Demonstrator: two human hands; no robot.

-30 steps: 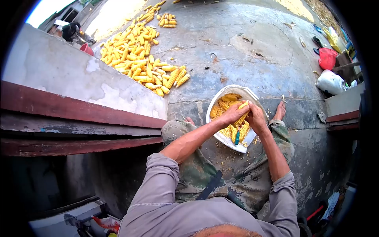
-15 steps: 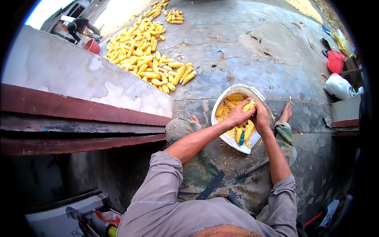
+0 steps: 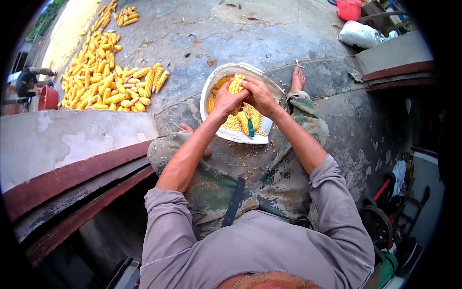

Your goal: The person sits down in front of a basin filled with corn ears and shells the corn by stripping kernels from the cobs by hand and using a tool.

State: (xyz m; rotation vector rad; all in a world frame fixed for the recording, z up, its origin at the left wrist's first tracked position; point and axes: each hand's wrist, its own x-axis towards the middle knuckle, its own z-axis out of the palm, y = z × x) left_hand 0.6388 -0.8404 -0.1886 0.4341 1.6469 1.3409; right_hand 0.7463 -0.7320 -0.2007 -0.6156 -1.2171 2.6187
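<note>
Over a white basin [image 3: 260,139], my left hand [image 3: 228,101] and my right hand [image 3: 260,96] are both closed around a yellow corn cob [image 3: 236,86]. The cob's upper end sticks out between them; the rest is covered by my fingers. Inside the basin lie loose kernels [image 3: 232,124] and more corn cobs [image 3: 211,103]. A tool with a green handle [image 3: 250,128] and a thin metal shaft rests among them, just below my hands; its tip is hidden.
A large pile of corn cobs [image 3: 98,79] covers the ground at left. Behind a low wall [image 3: 72,139], a person [image 3: 26,84] bends beside a red bucket [image 3: 48,98]. A white sack [image 3: 359,34] lies at upper right. Scattered kernels dot the concrete around the basin.
The camera view has swung to the right, so the basin and pile appear farther left and higher. Both my hands still grip the corn cob above the basin.
</note>
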